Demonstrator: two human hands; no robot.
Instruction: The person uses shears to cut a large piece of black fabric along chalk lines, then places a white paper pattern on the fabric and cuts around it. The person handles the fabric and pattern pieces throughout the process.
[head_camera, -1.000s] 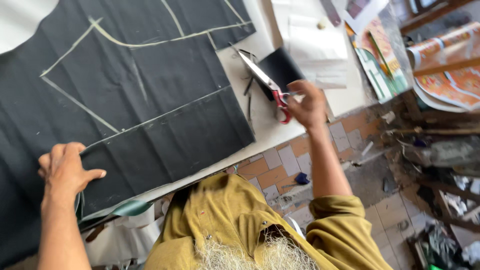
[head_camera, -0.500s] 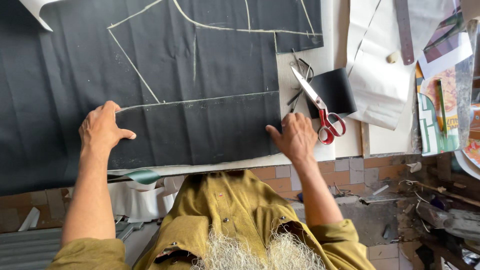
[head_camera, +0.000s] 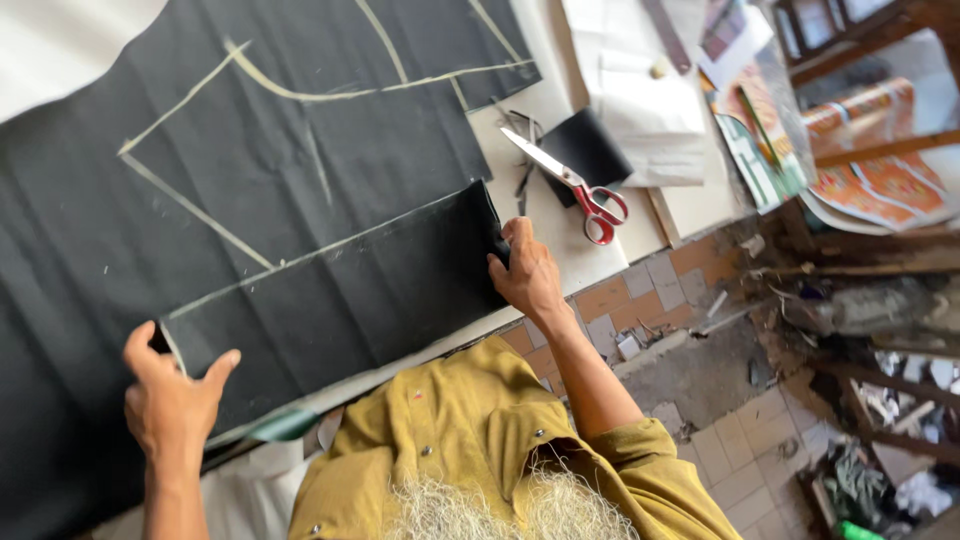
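Observation:
A large black cloth (head_camera: 300, 170) with pale chalk lines lies across the white table (head_camera: 560, 240). A cut strip of black cloth (head_camera: 340, 300) along the near edge is lifted at both ends. My left hand (head_camera: 170, 395) pinches its left end, and my right hand (head_camera: 525, 275) grips its right end. Red-handled scissors (head_camera: 575, 185) lie on the table just beyond my right hand, untouched.
A small black cloth piece (head_camera: 585, 145) lies under the scissors' blades. White paper sheets (head_camera: 640, 90) and colourful printed papers (head_camera: 770, 150) cover the table's right side. Beyond the table edge are tiled floor (head_camera: 740, 470) and scattered debris.
My right hand has let go of the scissors, which now lie on the table. Both hands moved to the ends of the cut strip and lifted it.

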